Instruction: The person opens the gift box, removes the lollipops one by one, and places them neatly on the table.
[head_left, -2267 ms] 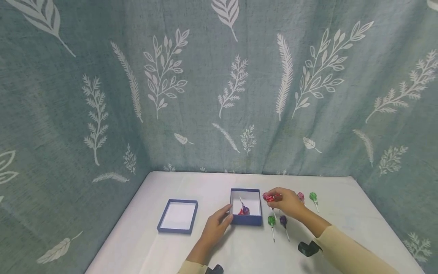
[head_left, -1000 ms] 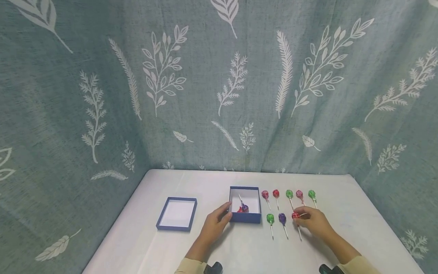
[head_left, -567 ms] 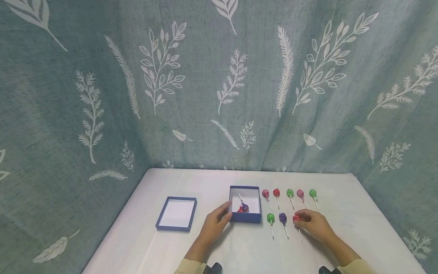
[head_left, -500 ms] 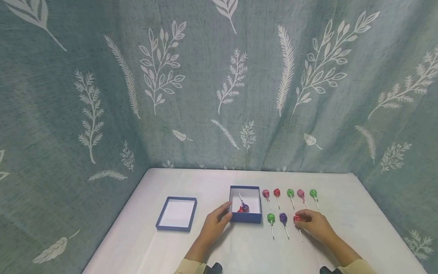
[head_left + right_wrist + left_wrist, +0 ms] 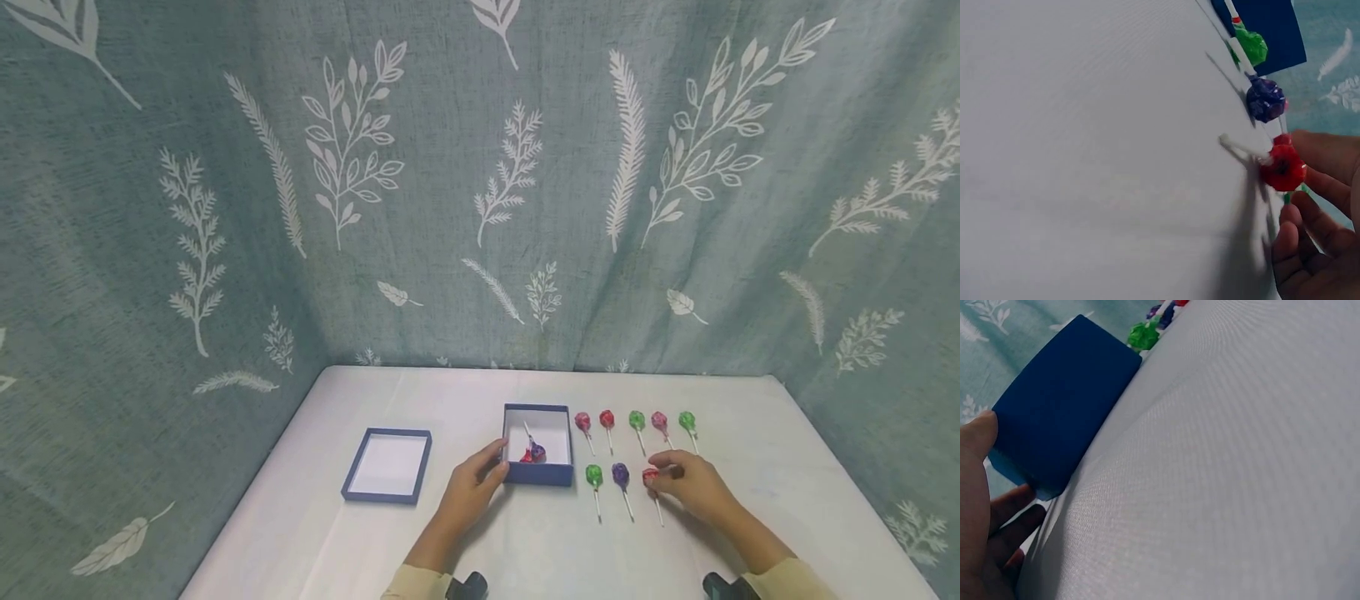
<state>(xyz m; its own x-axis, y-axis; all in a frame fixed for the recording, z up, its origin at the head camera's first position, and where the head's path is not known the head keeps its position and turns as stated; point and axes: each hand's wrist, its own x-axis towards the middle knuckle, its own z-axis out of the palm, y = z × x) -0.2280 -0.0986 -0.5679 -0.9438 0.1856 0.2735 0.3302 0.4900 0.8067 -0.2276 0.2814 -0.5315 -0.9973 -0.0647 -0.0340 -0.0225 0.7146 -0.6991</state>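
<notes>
My left hand (image 5: pixel 472 487) rests at the left side of a blue box (image 5: pixel 537 474), thumb near the front corner, fingers extended along the wall. A red lollipop (image 5: pixel 649 476) and a purple one (image 5: pixel 538 454) lie inside. My right hand (image 5: pixel 693 483) is over the front row, beside a red lollipop (image 5: pixel 1282 169) whose head sits between the spread thumb and fingertips. In the right wrist view, a gap shows between that head and the lower fingers (image 5: pixel 1294 215). A green lollipop (image 5: pixel 594 476) and a purple lollipop (image 5: pixel 620 474) lie left of it.
The blue-rimmed box lid (image 5: pixel 387 498) lies at the left, its white inside up. A back row holds a pink lollipop (image 5: pixel 582 421), a red one, two green ones and another pink one. A leaf-patterned curtain (image 5: pixel 450 208) stands behind the white table (image 5: pixel 330 550).
My right hand has moved from beside the box to the front row's right end. Its fingers have spread slightly around the red lollipop since half a second ago. My left hand stays at the box.
</notes>
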